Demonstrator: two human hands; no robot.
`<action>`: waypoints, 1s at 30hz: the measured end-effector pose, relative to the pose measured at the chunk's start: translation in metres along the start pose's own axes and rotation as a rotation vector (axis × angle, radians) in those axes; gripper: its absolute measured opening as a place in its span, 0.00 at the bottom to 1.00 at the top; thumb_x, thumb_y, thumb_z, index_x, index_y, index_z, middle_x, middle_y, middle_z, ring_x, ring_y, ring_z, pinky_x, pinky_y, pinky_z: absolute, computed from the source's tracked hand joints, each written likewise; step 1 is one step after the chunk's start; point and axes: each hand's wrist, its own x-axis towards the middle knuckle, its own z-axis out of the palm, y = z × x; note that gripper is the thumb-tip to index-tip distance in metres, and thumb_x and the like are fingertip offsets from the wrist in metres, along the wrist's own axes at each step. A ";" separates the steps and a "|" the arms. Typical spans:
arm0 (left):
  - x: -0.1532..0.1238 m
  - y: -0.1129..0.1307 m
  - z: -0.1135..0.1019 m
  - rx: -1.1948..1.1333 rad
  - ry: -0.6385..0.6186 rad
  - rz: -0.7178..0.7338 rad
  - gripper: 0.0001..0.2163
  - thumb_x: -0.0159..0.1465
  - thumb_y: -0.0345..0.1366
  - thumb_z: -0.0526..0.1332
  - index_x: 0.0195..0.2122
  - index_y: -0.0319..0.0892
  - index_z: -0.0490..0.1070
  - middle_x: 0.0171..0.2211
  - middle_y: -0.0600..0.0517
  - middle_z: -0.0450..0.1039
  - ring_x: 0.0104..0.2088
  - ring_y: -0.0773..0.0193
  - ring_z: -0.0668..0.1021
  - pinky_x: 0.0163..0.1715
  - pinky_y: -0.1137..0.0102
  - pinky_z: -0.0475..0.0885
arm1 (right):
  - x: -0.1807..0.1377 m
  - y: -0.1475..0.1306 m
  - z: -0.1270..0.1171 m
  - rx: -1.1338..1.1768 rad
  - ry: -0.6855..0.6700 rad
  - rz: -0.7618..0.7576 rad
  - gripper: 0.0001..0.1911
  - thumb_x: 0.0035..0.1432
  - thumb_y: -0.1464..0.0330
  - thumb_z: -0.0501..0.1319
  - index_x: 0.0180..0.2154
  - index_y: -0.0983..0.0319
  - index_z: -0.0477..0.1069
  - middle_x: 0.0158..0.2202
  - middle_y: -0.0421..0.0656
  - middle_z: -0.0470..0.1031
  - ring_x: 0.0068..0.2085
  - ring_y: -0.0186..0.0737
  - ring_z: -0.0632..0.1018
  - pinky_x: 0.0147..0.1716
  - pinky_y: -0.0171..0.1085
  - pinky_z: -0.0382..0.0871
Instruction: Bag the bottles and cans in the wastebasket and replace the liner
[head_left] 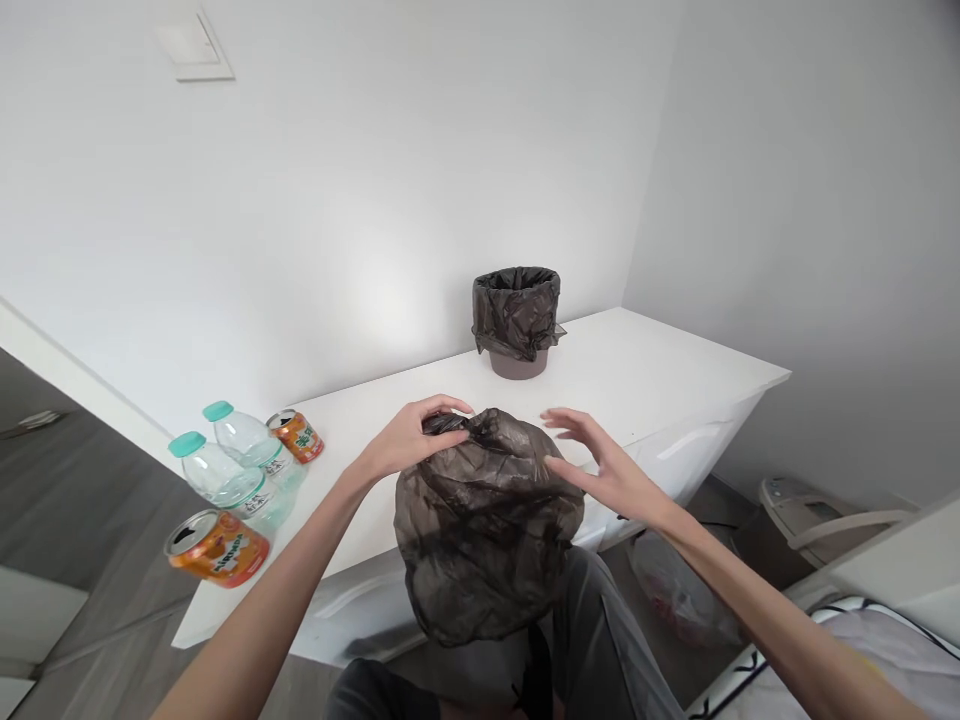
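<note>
A thin black plastic garbage bag point(487, 530) hangs puffed out in front of me, over the front edge of the white cabinet. My left hand point(420, 435) pinches its gathered top between thumb and fingers. On the bag's right side, my right hand point(600, 465) has its fingers spread, with the thumb close to or touching the plastic. Behind the bag stands a small brown trash can point(517, 365), lined with another black bag point(517, 315) folded down over its rim.
At the left end of the white cabinet top point(660, 370) stand two clear bottles with teal caps point(225, 475) and two orange cans point(225, 550). A wall runs behind. Low on the right are a clear plastic bag point(675, 590) and a bin-like container with a handle point(810, 515).
</note>
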 end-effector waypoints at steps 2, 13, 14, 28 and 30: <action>-0.011 0.019 -0.002 -0.032 -0.018 0.060 0.17 0.65 0.46 0.67 0.52 0.46 0.77 0.50 0.49 0.80 0.50 0.56 0.80 0.55 0.63 0.73 | 0.023 0.005 0.007 0.038 -0.008 0.048 0.42 0.63 0.59 0.68 0.72 0.49 0.52 0.71 0.48 0.62 0.69 0.50 0.68 0.67 0.54 0.65; -0.046 0.038 -0.022 -0.007 0.168 0.109 0.22 0.64 0.42 0.67 0.59 0.46 0.73 0.41 0.51 0.75 0.43 0.60 0.79 0.50 0.66 0.72 | 0.064 -0.033 0.026 0.118 -0.150 0.108 0.19 0.55 0.64 0.68 0.48 0.60 0.72 0.44 0.42 0.81 0.46 0.46 0.79 0.49 0.43 0.73; -0.049 0.035 -0.027 0.006 0.213 0.101 0.23 0.64 0.43 0.68 0.60 0.46 0.72 0.41 0.51 0.74 0.43 0.60 0.78 0.49 0.67 0.71 | 0.065 -0.033 0.026 0.122 -0.108 0.114 0.20 0.54 0.65 0.67 0.49 0.60 0.71 0.44 0.42 0.80 0.45 0.46 0.79 0.48 0.43 0.73; -0.019 -0.033 -0.034 0.789 0.597 -0.100 0.28 0.62 0.25 0.59 0.64 0.36 0.64 0.59 0.32 0.69 0.60 0.38 0.72 0.60 0.45 0.66 | 0.154 0.006 0.036 -0.427 -0.034 0.205 0.24 0.60 0.65 0.66 0.55 0.62 0.65 0.43 0.46 0.77 0.45 0.49 0.79 0.48 0.47 0.73; -0.026 -0.047 -0.025 0.727 0.450 0.048 0.27 0.65 0.29 0.60 0.66 0.42 0.63 0.62 0.36 0.68 0.63 0.42 0.71 0.63 0.47 0.65 | 0.148 0.008 0.034 -0.522 0.006 0.146 0.26 0.61 0.67 0.66 0.59 0.62 0.63 0.49 0.51 0.75 0.50 0.52 0.78 0.51 0.49 0.73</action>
